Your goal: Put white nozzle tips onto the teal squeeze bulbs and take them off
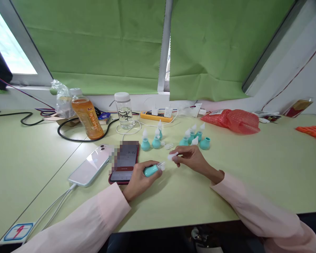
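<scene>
My left hand (pixel 140 178) is wrapped round a teal nasal aspirator bulb (pixel 150 170), whose clear tube points right, over the table. Just right of it, my right hand (pixel 191 158) pinches a small translucent white tip (pixel 172 156) between thumb and fingers. A narrow gap separates the tip from the tube. Behind my left hand stand several teal bulbs with clear tips (pixel 145 143). More such bulbs (pixel 183 141) stand behind my right hand, with a bare, open-topped teal bulb (pixel 205 143) at their right. A loose clear piece (pixel 169 146) lies between the two groups.
A red-cased phone (pixel 123 156) lies beside my left hand, and a white phone (pixel 91 165) with cables sits further left. Behind are an orange drink bottle (pixel 87 116), a lidded clear jar (pixel 124 110), a yellow power strip (pixel 156 117) and a red plastic bag (pixel 231 121).
</scene>
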A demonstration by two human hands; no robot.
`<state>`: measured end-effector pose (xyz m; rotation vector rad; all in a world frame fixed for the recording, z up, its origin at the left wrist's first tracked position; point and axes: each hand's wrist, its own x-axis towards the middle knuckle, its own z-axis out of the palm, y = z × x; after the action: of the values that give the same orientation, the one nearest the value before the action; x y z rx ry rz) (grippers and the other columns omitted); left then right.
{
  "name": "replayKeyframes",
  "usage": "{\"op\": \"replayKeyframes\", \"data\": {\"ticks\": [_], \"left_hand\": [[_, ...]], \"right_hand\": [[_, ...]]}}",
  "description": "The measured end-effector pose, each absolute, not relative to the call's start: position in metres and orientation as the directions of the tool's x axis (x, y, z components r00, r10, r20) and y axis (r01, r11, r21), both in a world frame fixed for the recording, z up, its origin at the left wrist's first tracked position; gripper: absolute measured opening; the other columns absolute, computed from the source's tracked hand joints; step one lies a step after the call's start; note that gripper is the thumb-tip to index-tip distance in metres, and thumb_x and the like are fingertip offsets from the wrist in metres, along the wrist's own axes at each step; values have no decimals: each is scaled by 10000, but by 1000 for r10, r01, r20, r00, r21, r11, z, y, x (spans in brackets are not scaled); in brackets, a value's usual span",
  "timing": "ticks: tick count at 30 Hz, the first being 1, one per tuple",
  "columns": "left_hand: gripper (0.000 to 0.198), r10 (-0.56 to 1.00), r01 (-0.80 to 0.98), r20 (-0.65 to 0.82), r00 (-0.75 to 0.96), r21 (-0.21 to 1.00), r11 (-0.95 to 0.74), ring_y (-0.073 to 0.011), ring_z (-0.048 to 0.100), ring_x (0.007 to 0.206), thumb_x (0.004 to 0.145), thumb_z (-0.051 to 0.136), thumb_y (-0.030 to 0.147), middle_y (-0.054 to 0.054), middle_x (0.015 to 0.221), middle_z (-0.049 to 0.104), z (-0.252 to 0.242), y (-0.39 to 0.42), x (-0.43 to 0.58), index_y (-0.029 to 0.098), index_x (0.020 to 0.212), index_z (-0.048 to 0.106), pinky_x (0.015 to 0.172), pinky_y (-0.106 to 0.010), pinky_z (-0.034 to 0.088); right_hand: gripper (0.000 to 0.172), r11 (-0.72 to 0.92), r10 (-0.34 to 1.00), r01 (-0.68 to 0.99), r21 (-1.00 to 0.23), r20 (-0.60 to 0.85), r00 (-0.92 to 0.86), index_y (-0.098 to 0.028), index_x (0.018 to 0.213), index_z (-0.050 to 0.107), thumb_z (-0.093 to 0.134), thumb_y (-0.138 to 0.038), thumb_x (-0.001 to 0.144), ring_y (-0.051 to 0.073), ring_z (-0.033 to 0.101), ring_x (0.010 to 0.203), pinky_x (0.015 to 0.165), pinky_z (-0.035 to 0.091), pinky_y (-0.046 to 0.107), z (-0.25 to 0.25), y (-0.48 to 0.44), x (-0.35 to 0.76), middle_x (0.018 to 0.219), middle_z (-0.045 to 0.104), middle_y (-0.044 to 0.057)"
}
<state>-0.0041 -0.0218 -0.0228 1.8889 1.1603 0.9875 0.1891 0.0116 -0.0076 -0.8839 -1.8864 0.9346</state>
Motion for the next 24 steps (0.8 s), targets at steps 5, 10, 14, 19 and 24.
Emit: {"op": "replayKeyframes", "data": {"ticks": [5,10,14,19,24], "left_hand": [[219,904,377,264,336,842,-385,-74,443,471,713,519,303,18,539,537,-24,-22,-5,124,758,637,442,-169,384],[233,885,396,297,358,810,-432,-100,490,528,718,522,314,6,604,581,-27,-23,-7,126,772,649,481,-185,400],[224,827,421,383,412,725,-545,-135,540,604,731,511,306,-15,661,613,-26,-24,-8,139,800,643,561,-215,426],[216,733,428,433,525,610,-667,-114,525,579,765,457,262,-40,687,609,-25,-25,-8,134,826,620,560,-217,414],[200,699,433,508,504,551,-713,-96,502,530,766,455,250,-20,618,575,-28,-26,-7,141,834,608,515,-204,395]], "right_hand": [[249,214,877,28,-977,179,-446,-130,821,670,661,-281,624,106,561,531,529,515,269,-6,3,187,639,611,31],[250,138,861,52,-989,94,-500,-139,840,669,670,-252,617,119,594,565,568,525,277,-7,6,191,652,643,39],[204,159,819,57,-986,100,-564,-144,801,676,673,-226,614,126,605,579,567,518,269,-6,7,195,671,649,40],[186,229,785,131,-965,103,-611,-144,793,681,666,-221,625,115,588,553,540,500,246,-6,6,196,630,642,37],[202,220,790,99,-970,117,-602,-151,791,681,668,-256,619,112,592,551,543,505,243,-6,4,193,642,650,35]]}}
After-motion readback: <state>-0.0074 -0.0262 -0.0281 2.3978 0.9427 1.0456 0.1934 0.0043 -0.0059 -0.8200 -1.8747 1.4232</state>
